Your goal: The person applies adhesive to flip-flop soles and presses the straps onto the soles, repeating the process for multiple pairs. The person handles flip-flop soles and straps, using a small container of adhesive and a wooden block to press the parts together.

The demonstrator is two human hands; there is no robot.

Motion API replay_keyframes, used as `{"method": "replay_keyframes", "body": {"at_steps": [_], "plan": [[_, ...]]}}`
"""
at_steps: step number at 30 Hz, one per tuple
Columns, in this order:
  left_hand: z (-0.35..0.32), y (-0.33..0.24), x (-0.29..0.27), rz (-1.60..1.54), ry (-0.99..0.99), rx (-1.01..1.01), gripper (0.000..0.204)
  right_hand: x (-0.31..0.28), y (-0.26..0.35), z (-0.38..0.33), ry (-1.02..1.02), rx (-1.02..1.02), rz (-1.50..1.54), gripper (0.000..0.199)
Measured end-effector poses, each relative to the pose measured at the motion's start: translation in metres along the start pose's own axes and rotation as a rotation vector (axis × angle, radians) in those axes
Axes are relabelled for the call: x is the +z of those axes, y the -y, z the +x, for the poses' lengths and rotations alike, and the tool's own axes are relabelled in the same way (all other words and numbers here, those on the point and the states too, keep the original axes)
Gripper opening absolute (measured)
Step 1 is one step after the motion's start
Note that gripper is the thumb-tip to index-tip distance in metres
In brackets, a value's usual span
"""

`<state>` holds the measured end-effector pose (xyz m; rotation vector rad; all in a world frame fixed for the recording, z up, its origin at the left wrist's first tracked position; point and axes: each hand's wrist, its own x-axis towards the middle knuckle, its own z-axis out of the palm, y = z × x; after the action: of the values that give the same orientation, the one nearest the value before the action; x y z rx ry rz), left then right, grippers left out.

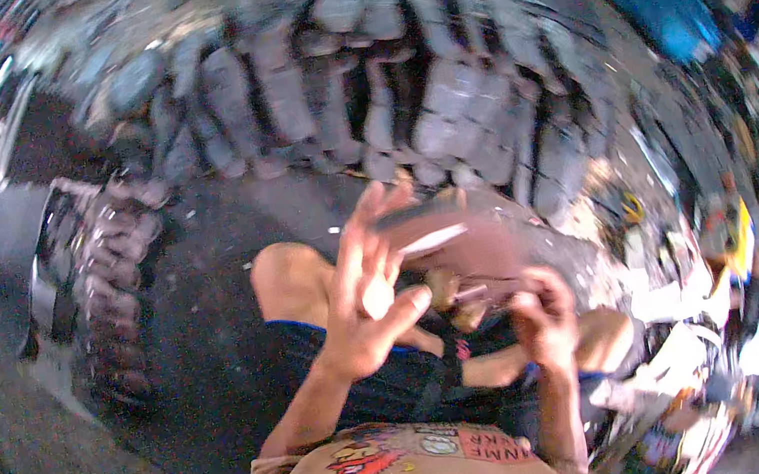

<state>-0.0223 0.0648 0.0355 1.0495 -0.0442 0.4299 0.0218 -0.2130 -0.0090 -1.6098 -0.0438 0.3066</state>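
Observation:
My left hand (365, 295) is raised over my crossed legs, fingers stretched out and smeared by motion. A pale patch shows on it, and I cannot tell whether that is light or a small thing. Beyond and between my hands is a flat reddish-brown piece (487, 243) with a whitish strip (436, 239) on it. Small tan lumps (450, 290) lie at its near edge. My right hand (546, 314) is at the near right side of this piece, its fingers curled and pinched together. What they hold, if anything, is too blurred to make out.
Rows of grey, sole-shaped pieces (283, 91) spread across the floor ahead. At the left stands a curved stack of brown pieces (110, 295) beside a dark panel (11, 246). A blue sheet (658, 0) lies far right. Mixed clutter, including a yellow item (739, 245), fills the right side.

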Motion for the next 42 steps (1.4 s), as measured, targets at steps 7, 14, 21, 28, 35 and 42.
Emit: {"method": "replay_keyframes", "body": {"at_steps": [7, 14, 21, 28, 35, 42], "plan": [[-0.019, -0.007, 0.073, 0.524, 0.342, 0.096, 0.047, -0.007, 0.049, -0.002, 0.034, -0.463, -0.308, 0.058], [-0.021, -0.003, 0.097, 0.769, 0.429, 0.197, 0.043, -0.034, 0.071, -0.036, 0.184, -0.550, -0.349, 0.050], [-0.017, -0.003, 0.094, 0.881, 0.564, 0.088, 0.035, -0.049, 0.090, -0.022, 0.256, -0.591, -0.410, 0.046], [0.002, 0.027, 0.046, 0.880, 0.267, -0.256, 0.067, -0.015, -0.012, 0.001, -0.113, -0.123, 0.022, 0.077], [0.049, 0.058, 0.001, -0.565, -0.101, -0.428, 0.064, 0.010, -0.134, 0.011, -0.212, 0.016, -0.385, 0.093], [0.059, 0.056, -0.045, -0.357, -0.289, 0.012, 0.047, -0.021, 0.016, -0.064, -0.072, 0.224, 0.495, 0.061]]}}
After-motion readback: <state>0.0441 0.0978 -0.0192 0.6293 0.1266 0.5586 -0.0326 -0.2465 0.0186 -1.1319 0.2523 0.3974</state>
